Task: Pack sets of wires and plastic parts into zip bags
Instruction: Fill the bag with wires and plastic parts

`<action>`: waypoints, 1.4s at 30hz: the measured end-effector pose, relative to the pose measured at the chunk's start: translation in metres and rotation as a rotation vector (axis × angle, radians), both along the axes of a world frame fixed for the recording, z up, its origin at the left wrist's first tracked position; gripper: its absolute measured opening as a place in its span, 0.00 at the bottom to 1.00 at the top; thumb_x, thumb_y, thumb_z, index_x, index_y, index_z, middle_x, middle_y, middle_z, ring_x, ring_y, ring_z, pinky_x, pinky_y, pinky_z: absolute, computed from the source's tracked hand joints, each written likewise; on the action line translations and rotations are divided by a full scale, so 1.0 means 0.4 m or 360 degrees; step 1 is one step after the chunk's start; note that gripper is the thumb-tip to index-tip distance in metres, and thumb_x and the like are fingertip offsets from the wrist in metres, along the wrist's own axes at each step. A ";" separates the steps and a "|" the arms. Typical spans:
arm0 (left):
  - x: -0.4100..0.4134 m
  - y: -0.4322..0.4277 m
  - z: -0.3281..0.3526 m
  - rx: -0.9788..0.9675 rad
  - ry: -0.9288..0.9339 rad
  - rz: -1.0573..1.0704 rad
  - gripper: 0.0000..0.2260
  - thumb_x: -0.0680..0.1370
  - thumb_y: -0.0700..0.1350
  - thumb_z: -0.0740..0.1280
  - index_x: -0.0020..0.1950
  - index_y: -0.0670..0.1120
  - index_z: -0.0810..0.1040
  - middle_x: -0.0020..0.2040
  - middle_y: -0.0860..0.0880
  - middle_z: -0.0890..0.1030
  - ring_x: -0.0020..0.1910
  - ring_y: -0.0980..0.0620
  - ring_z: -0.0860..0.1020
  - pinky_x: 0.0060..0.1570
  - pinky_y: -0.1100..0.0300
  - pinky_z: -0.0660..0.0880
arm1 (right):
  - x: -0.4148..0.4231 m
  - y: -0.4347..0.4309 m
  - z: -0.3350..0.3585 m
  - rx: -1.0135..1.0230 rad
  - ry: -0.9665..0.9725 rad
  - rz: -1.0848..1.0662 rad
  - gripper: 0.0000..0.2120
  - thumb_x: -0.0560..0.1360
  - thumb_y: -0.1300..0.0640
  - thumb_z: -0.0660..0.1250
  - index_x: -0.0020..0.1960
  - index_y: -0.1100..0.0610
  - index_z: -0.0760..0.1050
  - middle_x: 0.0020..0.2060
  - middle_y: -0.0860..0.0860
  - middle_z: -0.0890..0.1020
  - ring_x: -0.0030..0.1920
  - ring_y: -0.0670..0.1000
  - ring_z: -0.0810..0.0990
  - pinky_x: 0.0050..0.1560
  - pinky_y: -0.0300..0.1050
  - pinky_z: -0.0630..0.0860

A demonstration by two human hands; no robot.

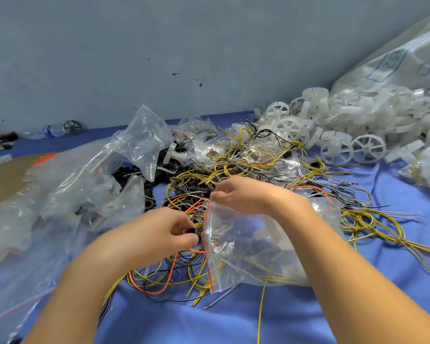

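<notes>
Logged at centre of view: clear zip bag with red seal strip (246, 247), lying on the blue cloth table cover (258, 324), mouth turned left toward the tangle of yellow-green, black and grey wires (236, 167).

Found the right hand (241, 196) pinching the upper corner of the bag mouth, fingers curled close, lifting that lip off the cloth. Judged purpose: to hold the mouth gaping for one-handed loading.

Found the left hand (164, 232) right at the mouth, thumb and fingertips closed narrowly on a small black part (192, 230). Cannot tell its exact kind. Judged step: feeding this piece into the bag.

Seen through the film: a white plastic ring-shaped part (273, 232) and some loops of yellow wire. Set therefore judged partly packed, seal not yet closed.

Noted an orange wire (154, 292) looping beneath the left wrist and up against the bag mouth. Possible snag in the zip; worth clearing before sealing.

Stock within reach:
- heap of white plastic spoked wheels (333, 125) at far right, spilling from a large translucent sack (395, 58)
- heap of black plastic parts (132, 171) beyond the left hand
- slack pile of empty clear bags (60, 194) at left

Presumably ringed round the work spot to shorten each reach.

Next, by judgement: seat the part inside, tuck in stray wire ends, press the strip shut along its length.
</notes>
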State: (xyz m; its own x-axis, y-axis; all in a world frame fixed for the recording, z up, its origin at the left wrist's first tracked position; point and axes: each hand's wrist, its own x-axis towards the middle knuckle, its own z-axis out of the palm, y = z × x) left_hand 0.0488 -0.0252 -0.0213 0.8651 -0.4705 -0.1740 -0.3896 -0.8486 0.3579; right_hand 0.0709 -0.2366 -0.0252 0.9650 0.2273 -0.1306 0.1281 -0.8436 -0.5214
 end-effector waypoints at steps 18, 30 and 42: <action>-0.037 -0.098 -0.079 -0.0560 0.0773 -0.0326 0.08 0.83 0.42 0.62 0.46 0.45 0.79 0.29 0.52 0.78 0.30 0.54 0.77 0.35 0.61 0.75 | 0.000 -0.023 0.006 -0.0041 0.0169 0.0101 0.25 0.78 0.36 0.60 0.45 0.57 0.82 0.44 0.51 0.85 0.48 0.52 0.82 0.55 0.48 0.75; -0.005 -0.033 0.000 -0.0871 0.0392 -0.0215 0.26 0.73 0.73 0.58 0.50 0.56 0.84 0.47 0.58 0.84 0.46 0.61 0.80 0.46 0.68 0.74 | -0.022 -0.085 0.040 0.0480 -0.0253 -0.0051 0.13 0.79 0.48 0.65 0.45 0.56 0.80 0.36 0.51 0.79 0.35 0.47 0.73 0.36 0.42 0.69; -0.008 -0.105 0.075 -0.0993 -0.0578 -0.0172 0.02 0.76 0.51 0.70 0.43 0.56 0.81 0.43 0.59 0.83 0.44 0.60 0.81 0.47 0.66 0.75 | -0.172 -0.169 0.194 0.1113 -0.1225 -0.0527 0.07 0.78 0.56 0.68 0.41 0.51 0.79 0.34 0.52 0.79 0.35 0.49 0.73 0.39 0.43 0.70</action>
